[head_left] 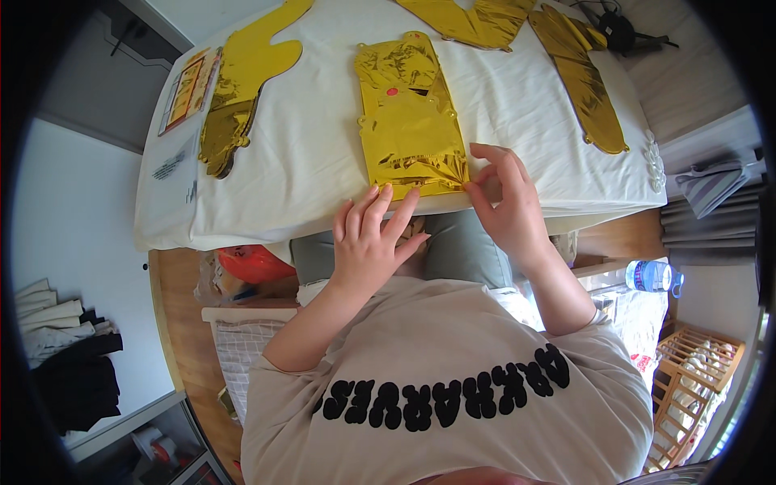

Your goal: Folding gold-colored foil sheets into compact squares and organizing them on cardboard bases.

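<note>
A flat, uninflated gold foil balloon point(411, 129) lies folded on the white-covered table, its near end creased at the table's front edge. It has small tabs along its sides and a small red spot. My left hand point(370, 242) is open, the spread fingertips resting on the balloon's near edge at the left. At the near right corner, my right hand point(511, 206) pinches the foil between the thumb and a bent finger. Its index finger is raised above the foil.
More flat gold foil balloons lie at the far left point(242, 73), far middle point(485, 23) and right point(586, 89). A printed card point(187, 90) and a clear plastic packet point(174, 170) sit at the left edge. A dark device point(618, 32) is at the far right; a water bottle point(648, 276) stands right of me.
</note>
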`<control>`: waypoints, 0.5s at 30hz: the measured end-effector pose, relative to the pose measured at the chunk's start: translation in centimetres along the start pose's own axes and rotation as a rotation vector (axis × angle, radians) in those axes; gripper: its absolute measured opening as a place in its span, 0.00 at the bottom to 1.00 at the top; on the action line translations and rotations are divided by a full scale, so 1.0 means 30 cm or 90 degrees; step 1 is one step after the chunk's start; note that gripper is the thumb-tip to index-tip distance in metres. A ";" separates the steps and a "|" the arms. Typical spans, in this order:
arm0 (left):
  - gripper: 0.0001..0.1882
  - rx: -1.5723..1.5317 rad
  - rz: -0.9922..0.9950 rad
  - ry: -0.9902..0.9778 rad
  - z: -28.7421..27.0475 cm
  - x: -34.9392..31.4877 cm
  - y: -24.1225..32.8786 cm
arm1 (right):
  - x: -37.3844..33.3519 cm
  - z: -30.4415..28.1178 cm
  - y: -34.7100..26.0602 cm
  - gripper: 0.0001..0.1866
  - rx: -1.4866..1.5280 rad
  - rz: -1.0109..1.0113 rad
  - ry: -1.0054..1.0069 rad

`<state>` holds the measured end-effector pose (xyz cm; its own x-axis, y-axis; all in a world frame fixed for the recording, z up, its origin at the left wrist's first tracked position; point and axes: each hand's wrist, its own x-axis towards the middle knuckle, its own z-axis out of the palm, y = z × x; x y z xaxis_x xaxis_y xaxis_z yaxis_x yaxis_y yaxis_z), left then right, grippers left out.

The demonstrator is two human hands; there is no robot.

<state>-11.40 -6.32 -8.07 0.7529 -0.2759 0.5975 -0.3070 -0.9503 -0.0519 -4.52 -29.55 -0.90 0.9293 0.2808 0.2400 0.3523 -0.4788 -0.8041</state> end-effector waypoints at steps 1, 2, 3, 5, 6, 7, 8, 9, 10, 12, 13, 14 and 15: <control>0.36 0.000 0.000 -0.002 -0.001 0.000 0.000 | 0.000 -0.002 -0.002 0.27 0.000 0.001 0.000; 0.36 -0.001 0.000 -0.003 -0.001 0.000 -0.002 | 0.002 -0.004 -0.005 0.25 -0.128 -0.102 0.049; 0.36 -0.007 0.001 -0.002 -0.001 -0.001 -0.004 | 0.004 -0.006 -0.005 0.22 -0.255 -0.205 0.097; 0.36 -0.014 0.002 0.001 -0.004 -0.001 -0.008 | 0.001 -0.004 0.013 0.20 -0.260 -0.203 0.086; 0.35 -0.025 0.002 -0.005 -0.006 -0.001 -0.010 | -0.001 -0.004 0.020 0.19 -0.263 -0.201 0.074; 0.35 -0.036 0.002 -0.012 -0.009 -0.002 -0.014 | -0.001 -0.006 0.022 0.19 -0.263 -0.201 0.073; 0.35 -0.035 0.001 -0.011 -0.014 -0.001 -0.021 | 0.000 -0.007 0.023 0.18 -0.278 -0.201 0.082; 0.34 -0.057 0.010 -0.016 -0.020 0.001 -0.031 | 0.000 -0.008 0.023 0.18 -0.292 -0.202 0.090; 0.33 -0.079 0.019 -0.020 -0.027 0.002 -0.041 | -0.001 -0.011 0.024 0.18 -0.291 -0.203 0.089; 0.32 -0.112 0.024 -0.036 -0.042 0.005 -0.068 | -0.005 -0.019 0.027 0.15 -0.257 -0.161 0.066; 0.31 -0.147 0.030 -0.052 -0.053 0.010 -0.080 | -0.005 -0.023 0.032 0.15 -0.257 -0.164 0.065; 0.31 -0.145 0.028 -0.051 -0.068 0.016 -0.093 | -0.007 -0.026 0.038 0.13 -0.265 -0.180 0.061; 0.29 -0.166 0.048 -0.072 -0.086 0.023 -0.105 | -0.007 -0.031 0.044 0.12 -0.273 -0.196 0.057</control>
<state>-11.41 -3.15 -5.42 0.7784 -0.3722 0.5056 -0.4925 -0.8614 0.1241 -4.14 -31.01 -1.51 0.7747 0.3988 0.4908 0.6068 -0.6873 -0.3993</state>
